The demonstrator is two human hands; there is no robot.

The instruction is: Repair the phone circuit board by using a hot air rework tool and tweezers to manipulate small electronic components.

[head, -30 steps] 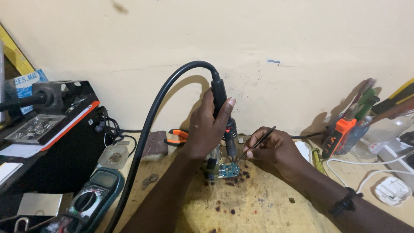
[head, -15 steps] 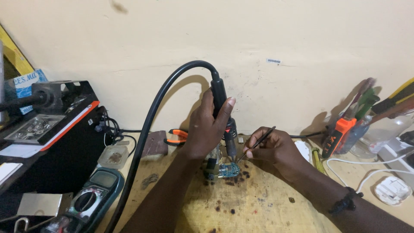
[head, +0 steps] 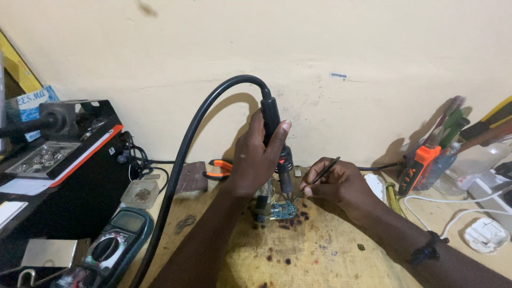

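Left hand point(head: 255, 162) is closed around the black hot-air wand with thick black hose point(head: 273, 125), held upright, nozzle pointing down just above the small blue-green circuit board point(head: 282, 210). The board lies on the scorched wooden table point(head: 320, 256), near the middle of its back edge by the wall. Right hand point(head: 341, 184) pinches thin black tweezers point(head: 316, 180) between fingertips, tips angled down to the board's right side. A green multimeter with round dial point(head: 109, 248) rests at the table's front left corner; orange-handled pliers point(head: 220, 169) lie behind the left hand.
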